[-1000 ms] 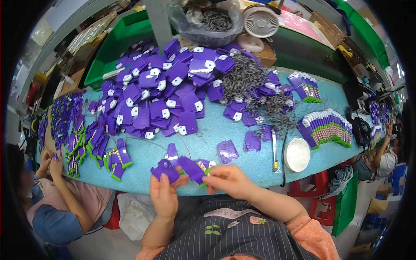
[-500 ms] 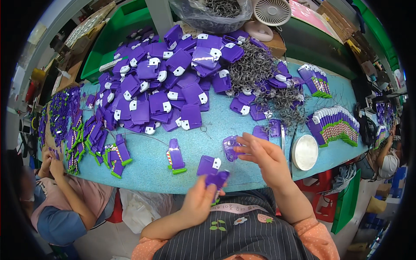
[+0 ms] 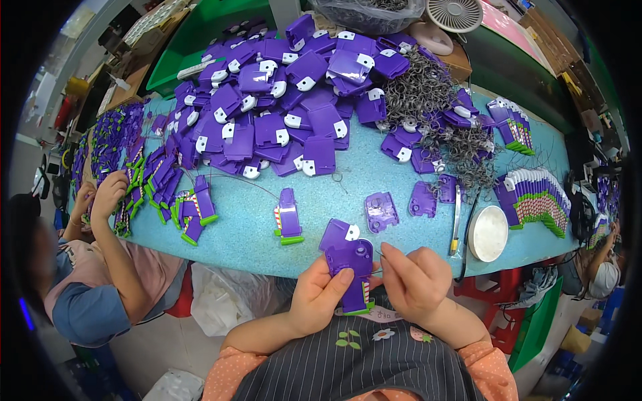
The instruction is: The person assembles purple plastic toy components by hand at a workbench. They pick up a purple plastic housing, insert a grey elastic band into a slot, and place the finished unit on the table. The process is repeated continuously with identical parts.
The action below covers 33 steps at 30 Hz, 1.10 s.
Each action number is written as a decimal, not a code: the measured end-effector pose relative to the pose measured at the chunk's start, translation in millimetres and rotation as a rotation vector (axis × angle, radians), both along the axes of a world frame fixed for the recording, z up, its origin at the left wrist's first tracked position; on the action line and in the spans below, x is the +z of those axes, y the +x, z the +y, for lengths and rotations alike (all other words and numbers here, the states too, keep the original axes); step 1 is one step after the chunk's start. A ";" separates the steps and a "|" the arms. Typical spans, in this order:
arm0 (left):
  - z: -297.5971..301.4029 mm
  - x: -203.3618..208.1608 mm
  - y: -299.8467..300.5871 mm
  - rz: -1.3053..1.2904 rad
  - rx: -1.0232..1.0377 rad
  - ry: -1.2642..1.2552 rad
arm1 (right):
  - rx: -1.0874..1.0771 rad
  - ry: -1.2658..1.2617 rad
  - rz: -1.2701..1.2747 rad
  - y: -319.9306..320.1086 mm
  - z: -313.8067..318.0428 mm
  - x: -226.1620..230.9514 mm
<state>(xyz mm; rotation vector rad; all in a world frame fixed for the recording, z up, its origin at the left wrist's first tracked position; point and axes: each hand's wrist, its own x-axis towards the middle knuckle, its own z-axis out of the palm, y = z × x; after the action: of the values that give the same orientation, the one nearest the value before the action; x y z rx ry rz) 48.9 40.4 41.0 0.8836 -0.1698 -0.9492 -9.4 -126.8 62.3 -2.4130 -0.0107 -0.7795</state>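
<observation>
The left grip (image 3: pixel 319 294), as I view it from afar, is closed on a purple housing (image 3: pixel 348 256), thumb across its near face; the housing stands directly beyond the thumb, above the desk's (image 3: pixel 234 230) near edge. Beneath the thumb is a green-edged purple piece (image 3: pixel 356 291) with a striped strip; I cannot tell whether the two are joined or only overlap. The right grip (image 3: pixel 418 282), just right of the housing, is narrow, its fingertips drawn together on what seems a thin dark wire (image 3: pixel 382 253), though it is too small for me to be sure.

Handling: I judge the housing light, stiff and rather slippery, its moulded rings best left uncovered; I would hold it by its flat side and outer edge. The wire, I expect, is springy and apt to flick away unless pinched near its end.

Surroundings: beyond the left grip lies a white-cornered panel (image 3: pixel 338 235); beyond the right grip, a translucent purple plate (image 3: pixel 381 212) and, farther, a tangle of grey wire springs (image 3: pixel 418 93). Right of it is a white dish (image 3: pixel 488 234).
</observation>
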 end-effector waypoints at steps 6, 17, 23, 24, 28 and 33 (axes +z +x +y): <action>2.8 -0.9 -6.4 -0.070 -0.018 0.034 | 0.061 -0.110 -0.047 1.7 -2.5 -7.1; 0.6 -6.5 -2.1 -0.067 -0.087 0.090 | 0.146 -0.104 0.276 3.3 -15.3 13.0; 1.5 -7.7 8.2 0.056 -0.182 0.049 | 0.209 -0.069 0.372 6.1 -24.1 18.7; 1.6 -8.8 8.5 0.063 -0.187 0.033 | 0.201 -0.057 0.369 6.6 -24.1 18.7; -0.2 -6.3 5.7 0.007 -0.179 0.051 | 0.149 -0.015 0.315 5.8 -19.4 16.5; -2.8 -8.2 -2.3 -0.139 -0.138 0.055 | 0.073 -0.076 0.234 -0.9 -11.0 10.6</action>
<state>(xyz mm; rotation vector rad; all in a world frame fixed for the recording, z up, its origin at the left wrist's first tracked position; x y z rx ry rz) 46.6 37.6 32.8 0.9991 -0.3287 -1.0250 -10.3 -137.8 72.8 -2.5471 -0.0361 -0.4678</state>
